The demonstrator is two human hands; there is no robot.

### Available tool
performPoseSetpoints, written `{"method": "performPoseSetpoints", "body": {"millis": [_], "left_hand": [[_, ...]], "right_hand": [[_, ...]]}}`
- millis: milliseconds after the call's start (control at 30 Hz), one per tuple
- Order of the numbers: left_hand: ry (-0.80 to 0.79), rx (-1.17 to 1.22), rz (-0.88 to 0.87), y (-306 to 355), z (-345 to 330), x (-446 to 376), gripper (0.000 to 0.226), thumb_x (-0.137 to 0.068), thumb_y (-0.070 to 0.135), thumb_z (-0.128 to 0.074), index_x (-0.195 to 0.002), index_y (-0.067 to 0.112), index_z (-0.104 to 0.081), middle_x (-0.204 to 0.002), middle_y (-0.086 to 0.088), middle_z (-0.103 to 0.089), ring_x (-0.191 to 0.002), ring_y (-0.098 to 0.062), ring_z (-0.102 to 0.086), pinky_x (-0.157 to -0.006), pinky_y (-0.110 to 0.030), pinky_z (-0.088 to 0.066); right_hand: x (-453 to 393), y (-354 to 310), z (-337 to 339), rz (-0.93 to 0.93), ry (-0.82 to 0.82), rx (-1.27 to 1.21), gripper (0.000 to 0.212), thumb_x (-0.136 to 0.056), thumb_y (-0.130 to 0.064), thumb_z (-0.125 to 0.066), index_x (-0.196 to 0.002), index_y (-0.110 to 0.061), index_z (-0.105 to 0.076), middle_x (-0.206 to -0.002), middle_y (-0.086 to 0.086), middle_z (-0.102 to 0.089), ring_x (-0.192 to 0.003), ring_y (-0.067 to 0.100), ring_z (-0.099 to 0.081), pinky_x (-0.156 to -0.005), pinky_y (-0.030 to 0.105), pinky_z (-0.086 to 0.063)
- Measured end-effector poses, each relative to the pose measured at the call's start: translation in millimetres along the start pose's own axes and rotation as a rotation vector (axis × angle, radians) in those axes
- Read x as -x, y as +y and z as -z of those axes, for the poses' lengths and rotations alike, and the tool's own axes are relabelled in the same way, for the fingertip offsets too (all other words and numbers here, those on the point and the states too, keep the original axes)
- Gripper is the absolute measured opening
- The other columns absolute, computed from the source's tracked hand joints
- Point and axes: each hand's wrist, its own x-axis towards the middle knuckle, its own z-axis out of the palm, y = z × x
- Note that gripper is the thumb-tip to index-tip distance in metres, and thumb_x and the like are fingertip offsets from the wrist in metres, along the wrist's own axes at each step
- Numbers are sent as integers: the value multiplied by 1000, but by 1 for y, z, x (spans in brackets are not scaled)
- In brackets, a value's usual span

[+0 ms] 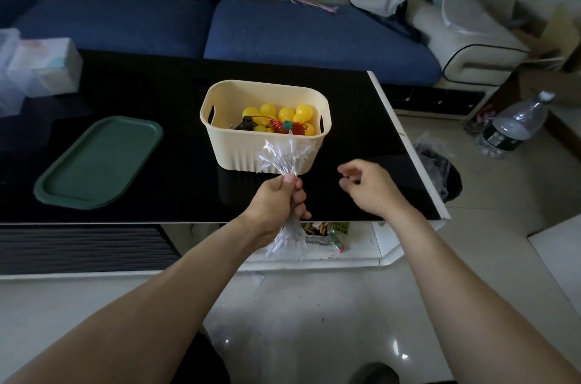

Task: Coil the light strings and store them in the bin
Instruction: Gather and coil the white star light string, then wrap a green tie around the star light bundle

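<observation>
One yellow-bulb string [284,117] already lies in the cream bin [248,150] at centre frame; the left hand [276,201] grips a coiled clear light string [279,157] not yet stored, while the right hand [367,185] hangs loosely curled, empty.

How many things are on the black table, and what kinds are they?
Bins: 1, the cream bin, with yellow ball lights inside
Lids: 1, the green lid
Tissue packs: 1, the white pack at the table's far left, blurred
Total: 3

The clear light string is not on the table; the left hand grips it. The right hand holds nothing.
</observation>
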Motion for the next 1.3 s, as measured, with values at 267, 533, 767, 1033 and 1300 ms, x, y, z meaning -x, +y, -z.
{"method": "performPoseSetpoints", "body": {"millis": [267, 533, 767, 1033, 1300], "left_hand": [[97, 69, 136, 6, 13, -9, 37, -109, 30, -26, -78, 17, -41, -57, 4, -34, -44, -9, -25, -43, -22, -26], [110, 45, 185, 3, 17, -15, 35, -109, 30, -26, -80, 17, -41, -60, 3, -35, -45, -10, -25, -45, -23, -26], [65, -15, 200, -1, 10, -9, 35, -109, 30, -27, -80, 17, -42, -57, 4, -37, -48, -12, -26, -48, -25, -28], [52, -100, 227, -7, 5, -2, 36, -109, 28, -30, -79, 15, -44, -58, 1, -41, -46, -14, -31, -47, -27, -31], [-44, -221, 187, -13, -12, 9, 45, -109, 28, -26, -84, 2, -52, -65, -14, -51, -46, -22, -51, -52, -32, -49]], "right_hand": [[-82, -30, -23, -18, -62, 213, 71, -89, 8, -53, -152, -20, -36, -150, 10, -44, -127, 28, -54, -86, 29, -47], [-102, -16, -41, 71, -24, 415, 48, -89, -3, -60, -134, -16, -51, -130, 9, -56, -109, 29, -60, -91, 41, -52], [-62, 4, -38, 104, 46, 380, 29, -93, -15, -67, -122, -13, -63, -122, 7, -58, -109, 25, -61, -93, 36, -52], [27, -2, -33, 1, -116, -15, 22, -99, -19, -62, -121, -20, -65, -104, -6, -66, -87, 5, -66, -79, 22, -55], [78, -28, -34, -57, -44, -597, 26, -106, -8, -47, -114, -18, -69, -83, 2, -72, -75, 13, -66, -76, 26, -57]]}}
